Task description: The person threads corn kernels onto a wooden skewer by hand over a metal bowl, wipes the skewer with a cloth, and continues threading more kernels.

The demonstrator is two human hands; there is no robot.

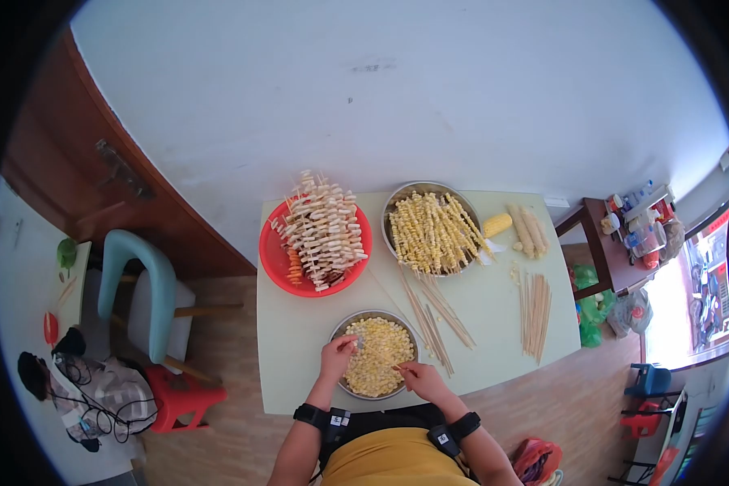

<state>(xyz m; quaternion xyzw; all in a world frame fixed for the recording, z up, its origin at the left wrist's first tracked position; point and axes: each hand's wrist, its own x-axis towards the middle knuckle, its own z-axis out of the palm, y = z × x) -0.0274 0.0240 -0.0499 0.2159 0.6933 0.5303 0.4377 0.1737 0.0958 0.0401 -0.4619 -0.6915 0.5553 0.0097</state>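
Below me a steel bowl holds loose yellow corn kernels. My right hand is over its right rim, fingers closed on a thin wooden skewer that points left across the kernels. At the left rim is my left hand, its fingertips pinched together above the corn; what they hold is too small to make out. A larger steel bowl farther back is heaped with corn kernel skewers. Bare wooden sticks lie between the bowls.
A red basin at the back left holds skewers of pale pieces. More sticks, a corn cob and pale cobs lie on the table's right side. A blue chair stands left, a brown shelf right.
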